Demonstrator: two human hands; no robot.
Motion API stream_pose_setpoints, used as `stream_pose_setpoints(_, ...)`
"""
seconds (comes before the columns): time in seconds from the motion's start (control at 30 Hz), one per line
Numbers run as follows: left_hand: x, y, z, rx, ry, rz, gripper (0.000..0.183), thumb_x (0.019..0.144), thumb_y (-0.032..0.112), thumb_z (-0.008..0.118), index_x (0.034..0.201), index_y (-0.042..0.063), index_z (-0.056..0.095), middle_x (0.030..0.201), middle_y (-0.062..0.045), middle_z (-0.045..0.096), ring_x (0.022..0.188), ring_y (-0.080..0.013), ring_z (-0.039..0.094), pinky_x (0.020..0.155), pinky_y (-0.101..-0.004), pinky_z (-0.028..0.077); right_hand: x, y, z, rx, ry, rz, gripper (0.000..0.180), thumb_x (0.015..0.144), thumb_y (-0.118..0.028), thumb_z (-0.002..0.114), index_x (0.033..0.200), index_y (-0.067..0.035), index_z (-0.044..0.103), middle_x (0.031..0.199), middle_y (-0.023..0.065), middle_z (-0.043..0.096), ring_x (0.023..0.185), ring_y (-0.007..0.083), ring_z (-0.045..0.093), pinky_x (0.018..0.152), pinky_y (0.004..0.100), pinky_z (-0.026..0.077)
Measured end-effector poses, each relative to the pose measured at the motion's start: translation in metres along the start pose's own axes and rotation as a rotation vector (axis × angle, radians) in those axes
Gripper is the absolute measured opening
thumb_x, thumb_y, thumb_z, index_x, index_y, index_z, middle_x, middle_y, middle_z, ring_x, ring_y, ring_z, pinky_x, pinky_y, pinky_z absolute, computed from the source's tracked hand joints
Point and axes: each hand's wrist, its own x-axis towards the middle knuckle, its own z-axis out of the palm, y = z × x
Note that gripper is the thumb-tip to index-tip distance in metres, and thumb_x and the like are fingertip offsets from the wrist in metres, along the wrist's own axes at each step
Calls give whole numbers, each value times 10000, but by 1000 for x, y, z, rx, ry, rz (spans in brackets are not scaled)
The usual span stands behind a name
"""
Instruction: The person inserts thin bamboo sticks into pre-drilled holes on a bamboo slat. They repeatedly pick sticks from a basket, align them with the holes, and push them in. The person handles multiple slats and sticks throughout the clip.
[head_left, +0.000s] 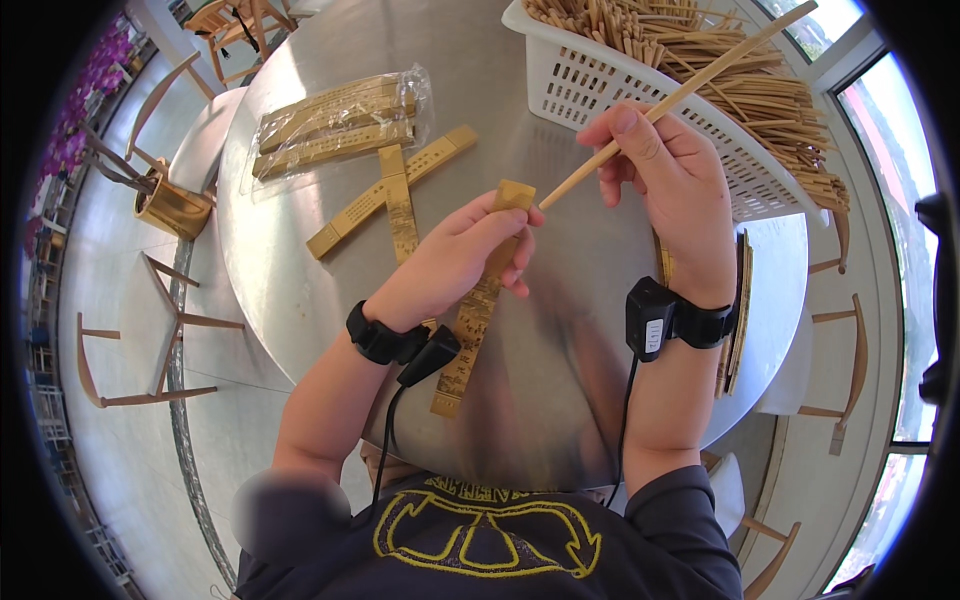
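My left hand (457, 251) pinches a gold paper chopstick sleeve (477, 319) near its top end, thumb in front. The sleeve slants down over the table toward me and bears printed pictures and writing. In my right hand (675, 176) is a wooden chopstick (724, 71), held between thumb and fingers; whether it is one or a pair pressed together, I cannot tell. Its lower tip points down-left, close beside the sleeve's top end. Two more gold sleeves (360, 216) lie crossed on the table, just beyond my left hand.
A white plastic basket (555, 79) heaped with wooden chopsticks (772, 97) stands at the back right. A clear plastic bag (421, 94) of sleeves lies at the back left. More flat strips (739, 322) rest beside my right forearm. Chairs (157, 330) surround the round metal table (300, 300).
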Motion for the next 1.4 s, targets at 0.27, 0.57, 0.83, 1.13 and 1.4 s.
stream_pose_setpoints(0.27, -6, 6, 3, 101, -60, 12, 382, 1103, 212, 467, 1422, 14, 534, 842, -11, 602, 655, -80, 558, 665, -269, 552, 3, 6, 6, -58, -61, -5, 268, 1056, -257, 613, 1033, -5, 703, 801, -16, 602, 692, 52, 532, 632, 206, 451)
stream_pose_setpoints(0.57, -5, 5, 2, 149, -80, 7, 418, 1100, 192, 474, 1479, 20, 508, 873, -21, 645, 677, -82, 585, 678, -257, 546, 1, 5, 5, -120, -112, -38, 274, 1046, -271, 632, 1048, -10, 715, 834, -18, 641, 694, 47, 538, 621, 218, 460)
stream_pose_setpoints(0.83, -6, 5, 1, 185, -72, 47, 426, 1105, 229, 458, 1463, 11, 531, 943, -18, 666, 726, -96, 621, 699, -233, 513, -1, 2, 5, -148, -151, -27, 245, 1042, -236, 639, 1104, -13, 720, 873, -17, 672, 749, 45, 585, 648, 235, 512)
stream_pose_setpoints(1.13, -7, 8, -4, 129, -85, 33, 436, 1104, 288, 459, 1435, 23, 562, 964, -14, 656, 748, -108, 604, 725, -238, 488, -2, 0, 1, -180, -178, -8, 257, 1040, -246, 642, 1119, -14, 719, 884, -22, 680, 759, 44, 591, 647, 238, 503)
stream_pose_setpoints(1.4, -5, 5, -4, 142, -105, 27, 430, 1106, 290, 449, 1408, 12, 580, 959, -11, 660, 748, -94, 594, 733, -231, 488, -1, 3, -1, -142, -135, 13, 278, 1040, -277, 640, 1118, -25, 727, 891, -12, 690, 695, 50, 567, 617, 220, 476)
